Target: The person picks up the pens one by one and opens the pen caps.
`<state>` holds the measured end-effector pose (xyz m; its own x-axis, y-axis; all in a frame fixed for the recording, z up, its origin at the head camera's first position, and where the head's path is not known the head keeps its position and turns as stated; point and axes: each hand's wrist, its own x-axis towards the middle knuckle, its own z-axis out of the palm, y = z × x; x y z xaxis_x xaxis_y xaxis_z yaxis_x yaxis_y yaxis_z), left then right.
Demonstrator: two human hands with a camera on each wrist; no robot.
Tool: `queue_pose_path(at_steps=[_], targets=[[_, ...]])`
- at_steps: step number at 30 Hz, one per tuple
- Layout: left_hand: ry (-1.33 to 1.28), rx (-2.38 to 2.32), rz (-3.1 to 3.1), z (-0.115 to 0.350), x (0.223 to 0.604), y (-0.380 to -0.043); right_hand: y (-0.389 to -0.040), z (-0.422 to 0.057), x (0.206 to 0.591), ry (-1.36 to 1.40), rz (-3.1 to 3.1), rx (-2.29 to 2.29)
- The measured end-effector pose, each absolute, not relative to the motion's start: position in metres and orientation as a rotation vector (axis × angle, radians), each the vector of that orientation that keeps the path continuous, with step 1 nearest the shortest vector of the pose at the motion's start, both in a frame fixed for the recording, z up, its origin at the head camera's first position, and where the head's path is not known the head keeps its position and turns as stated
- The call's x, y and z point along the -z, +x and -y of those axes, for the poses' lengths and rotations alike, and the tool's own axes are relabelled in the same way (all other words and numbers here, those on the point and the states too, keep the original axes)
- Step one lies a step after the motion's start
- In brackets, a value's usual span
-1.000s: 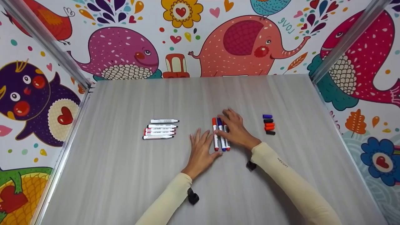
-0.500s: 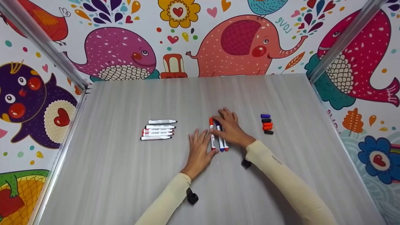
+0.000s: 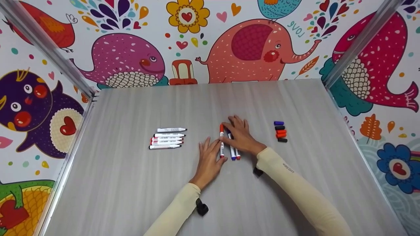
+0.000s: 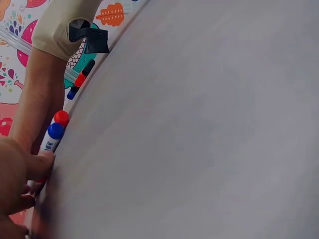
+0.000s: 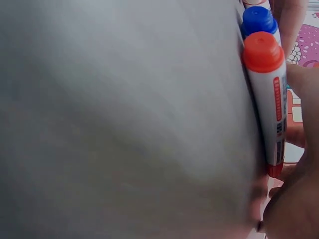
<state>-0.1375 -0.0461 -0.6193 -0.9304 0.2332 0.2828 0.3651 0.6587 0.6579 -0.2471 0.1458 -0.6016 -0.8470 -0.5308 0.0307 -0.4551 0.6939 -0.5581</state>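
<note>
Three whiteboard markers lie side by side under my hands, lengthwise to me. The leftmost marker (image 3: 221, 151) has an orange-red cap; my right hand (image 3: 242, 136) pinches it between thumb and index finger, the other fingers spread over the two markers beside it. These are a blue-ended marker (image 3: 232, 152) and a red-ended marker (image 5: 269, 99), their far parts hidden under that hand in the head view. My left hand (image 3: 208, 162) rests on the table with fairly straight fingers, its index fingertip and thumb right at the leftmost marker.
At the left, several uncapped markers (image 3: 167, 139) lie in a stack of rows, tips to the right. On the right, loose caps (image 3: 280, 131) in blue, black and orange-red form a column. The grey table (image 3: 131, 108) meets patterned walls at the back and sides.
The leftmost marker has slid slightly left with my right hand, widening the gap to the blue-ended one. My left hand has barely shifted.
</note>
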Motion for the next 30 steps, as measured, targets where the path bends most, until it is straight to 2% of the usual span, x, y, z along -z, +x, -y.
queue_pose_path(at_steps=[9,16,23,26,28,30], targets=[[-0.546,1.288,2.620,0.050,0.619,-0.136,-0.245,-0.151,0.591,-0.764,-2.744,1.021],[-0.639,1.461,2.500,0.069,0.647,-0.149,-0.240,-0.157,0.578,-0.735,-2.706,1.301],[-0.682,1.564,2.406,0.086,0.617,-0.144,-0.233,-0.166,0.572,-0.609,-2.629,1.508],[-0.616,1.609,2.464,0.090,0.609,-0.144,-0.227,-0.170,0.569,-0.498,-2.567,1.582],[-0.525,1.670,2.543,0.090,0.584,-0.136,-0.224,-0.171,0.567,-0.445,-2.513,1.635],[-0.446,1.723,2.586,0.091,0.577,-0.136,-0.221,-0.173,0.566,-0.404,-2.450,1.683]])
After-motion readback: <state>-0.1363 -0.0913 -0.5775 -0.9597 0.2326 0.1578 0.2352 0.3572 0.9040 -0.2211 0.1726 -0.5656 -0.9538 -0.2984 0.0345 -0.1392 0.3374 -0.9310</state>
